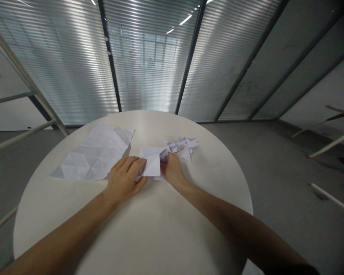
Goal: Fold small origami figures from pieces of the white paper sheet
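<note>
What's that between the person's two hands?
The head view shows a piece of folded white paper between the left hand and the right hand.

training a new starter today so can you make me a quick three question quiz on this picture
1. True or false: the left hand touches the folded paper.
2. Which hand is nearer the large creased sheet: A) the left hand, B) the right hand?
3. Fill in the blank: the pointed paper lies beyond the right hand on a white, ____ table.

Key: 1. True. 2. A. 3. Round.
</note>
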Tool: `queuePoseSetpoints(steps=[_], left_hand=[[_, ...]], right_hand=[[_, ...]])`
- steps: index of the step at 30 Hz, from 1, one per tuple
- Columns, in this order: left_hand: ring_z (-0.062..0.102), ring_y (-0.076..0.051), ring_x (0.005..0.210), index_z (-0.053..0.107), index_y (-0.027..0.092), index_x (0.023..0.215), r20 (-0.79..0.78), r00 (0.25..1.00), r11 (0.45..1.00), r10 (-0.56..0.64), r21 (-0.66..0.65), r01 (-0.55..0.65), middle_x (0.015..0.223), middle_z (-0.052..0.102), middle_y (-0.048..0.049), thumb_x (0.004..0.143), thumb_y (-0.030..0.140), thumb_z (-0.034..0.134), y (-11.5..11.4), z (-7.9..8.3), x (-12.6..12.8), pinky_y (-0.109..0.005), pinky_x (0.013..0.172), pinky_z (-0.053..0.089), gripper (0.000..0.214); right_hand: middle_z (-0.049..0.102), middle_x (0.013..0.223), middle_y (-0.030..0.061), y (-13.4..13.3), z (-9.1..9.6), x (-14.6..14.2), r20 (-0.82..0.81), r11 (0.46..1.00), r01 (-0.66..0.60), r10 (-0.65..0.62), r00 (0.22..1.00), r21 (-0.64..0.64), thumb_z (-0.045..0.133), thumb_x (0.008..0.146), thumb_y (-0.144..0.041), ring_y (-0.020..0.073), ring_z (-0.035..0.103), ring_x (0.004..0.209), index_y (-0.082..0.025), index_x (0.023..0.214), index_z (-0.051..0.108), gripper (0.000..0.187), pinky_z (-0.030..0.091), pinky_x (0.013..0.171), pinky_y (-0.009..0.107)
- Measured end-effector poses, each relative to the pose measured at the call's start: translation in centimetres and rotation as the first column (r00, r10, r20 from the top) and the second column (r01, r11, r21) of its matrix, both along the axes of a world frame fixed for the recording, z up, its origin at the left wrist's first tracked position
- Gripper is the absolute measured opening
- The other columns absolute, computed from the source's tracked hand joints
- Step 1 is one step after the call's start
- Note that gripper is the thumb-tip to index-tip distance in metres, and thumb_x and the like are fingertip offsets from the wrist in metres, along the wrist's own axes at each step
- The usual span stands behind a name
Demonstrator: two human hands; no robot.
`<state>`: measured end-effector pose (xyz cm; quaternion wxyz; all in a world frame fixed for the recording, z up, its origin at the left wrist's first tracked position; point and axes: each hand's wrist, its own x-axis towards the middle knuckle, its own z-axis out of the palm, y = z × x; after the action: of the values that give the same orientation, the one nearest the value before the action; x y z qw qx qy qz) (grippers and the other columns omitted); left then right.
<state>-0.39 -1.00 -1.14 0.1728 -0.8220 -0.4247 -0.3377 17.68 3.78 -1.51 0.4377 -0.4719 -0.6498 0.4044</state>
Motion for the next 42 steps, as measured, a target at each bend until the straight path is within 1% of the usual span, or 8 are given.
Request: queuePoseSetpoints(steps=[6,12,15,18,21,27,36,42], left_hand=[[0.059,-0.017,0.064,0.056,0.018,0.100,0.142,0.974,0.978,0.176,0.090,-0.190,0.072,0.064,-0.0028,0.077,0.015,0.052,0.3,-0.5,-0.8,-0.028,0.065,0.043,0.023],[0.057,-0.017,0.059,0.059,0.017,0.103,0.144,0.954,0.964,0.262,-0.001,-0.265,0.064,0.061,-0.0011,0.080,0.018,0.052,0.1,-0.2,-0.7,-0.030,0.067,0.043,0.024],[0.059,-0.021,0.077,0.061,0.017,0.107,0.058,0.958,0.960,0.279,-0.051,-0.277,0.087,0.065,-0.0079,0.081,0.017,0.051,0.3,-0.2,-1.0,-0.034,0.074,0.045,0.028],[0.056,-0.023,0.095,0.059,0.022,0.117,-0.033,0.979,0.970,0.199,-0.134,-0.201,0.119,0.057,-0.0113,0.078,0.008,0.048,0.5,-0.4,-1.6,-0.037,0.079,0.047,0.043],[0.052,-0.027,0.111,0.063,0.028,0.111,-0.195,0.979,0.966,-0.059,-0.260,0.007,0.127,0.056,-0.0062,0.075,0.002,0.047,0.7,-0.6,-2.0,-0.042,0.087,0.044,0.047],[0.058,-0.023,0.104,0.065,0.021,0.107,-0.140,0.953,0.858,-0.269,-0.484,0.170,0.115,0.064,-0.0073,0.085,0.021,0.050,0.7,-0.4,-1.6,-0.039,0.091,0.045,0.026],[0.055,-0.022,0.091,0.058,0.021,0.113,-0.048,0.991,0.806,-0.125,-0.587,0.073,0.097,0.061,-0.0066,0.083,0.036,0.058,1.6,-0.9,-1.5,-0.035,0.079,0.044,0.034],[0.053,-0.022,0.085,0.062,0.020,0.085,-0.040,0.995,0.761,-0.097,-0.647,0.048,0.086,0.059,-0.0031,0.072,0.046,0.068,1.3,-0.8,-1.7,-0.033,0.073,0.040,0.030]], right_hand=[[0.067,0.077,0.0028,-0.7,1.3,0.5,0.380,0.992,0.114,-0.127,0.916,0.057,0.066,0.064,-0.021,0.0185,0.059,0.070,-0.019,0.084,0.064,0.020,0.044,0.064,0.029],[0.067,0.082,0.0049,-0.8,1.1,1.5,0.660,0.987,0.036,-0.130,0.740,0.154,0.059,0.076,-0.020,0.0215,0.060,0.078,-0.023,0.090,0.067,0.016,0.042,0.067,0.031],[0.065,0.090,0.0079,-0.8,0.9,2.6,0.786,0.970,-0.120,-0.098,0.611,0.214,0.050,0.085,-0.019,0.0232,0.061,0.083,-0.024,0.097,0.068,0.022,0.043,0.070,0.033],[0.060,0.107,0.0086,-1.0,0.8,3.9,0.853,0.920,-0.315,-0.040,0.521,0.235,0.042,0.086,-0.007,0.0219,0.060,0.091,-0.028,0.111,0.064,0.039,0.044,0.074,0.032],[0.053,0.127,0.0090,-1.0,0.6,5.1,0.879,0.841,-0.485,0.024,0.477,0.240,0.043,0.085,-0.005,0.0235,0.053,0.109,-0.028,0.122,0.058,0.046,0.042,0.087,0.036],[0.056,0.127,0.0096,-0.8,0.8,7.0,0.821,0.776,-0.603,0.213,0.530,0.188,0.048,0.091,-0.041,0.0254,0.049,0.115,-0.024,0.121,0.060,0.036,0.036,0.097,0.044],[0.062,0.111,0.0090,-0.5,1.1,6.7,0.672,0.892,-0.452,0.318,0.669,0.028,0.068,0.076,-0.022,0.0214,0.057,0.098,-0.019,0.118,0.057,0.044,0.041,0.087,0.035],[0.065,0.080,0.0039,-0.9,1.3,6.9,0.728,0.896,-0.426,0.210,0.652,0.123,0.067,0.076,-0.022,0.0179,0.057,0.079,-0.017,0.079,0.064,0.006,0.039,0.072,0.029]])
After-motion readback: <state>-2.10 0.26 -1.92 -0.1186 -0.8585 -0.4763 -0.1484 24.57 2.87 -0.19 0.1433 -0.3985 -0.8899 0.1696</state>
